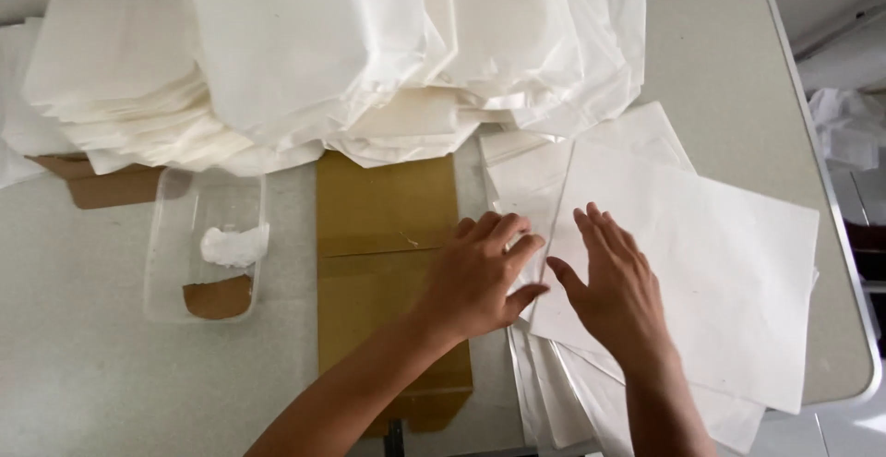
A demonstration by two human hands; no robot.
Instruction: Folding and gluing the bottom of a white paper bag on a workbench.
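Now, both hands are laid flat on the top white sheet [683,263] of a loose stack.

The left hand [480,277] is pressed, fingers spread and gripping nothing, on the sheet's left edge, just right of the brown cardboard [383,235]; the right hand [614,286] rests open beside it, also clamped on nothing. The step would likely be done best if the top sheet were held down by one palm and slid by the other, so the sheets beneath are not dragged along. Left of the cardboard, a clear tub [161,263] is seen, holding a white wad [235,245] and a brown scrap [219,298]. Beyond the cardboard, folded white paper [369,42] is piled high.
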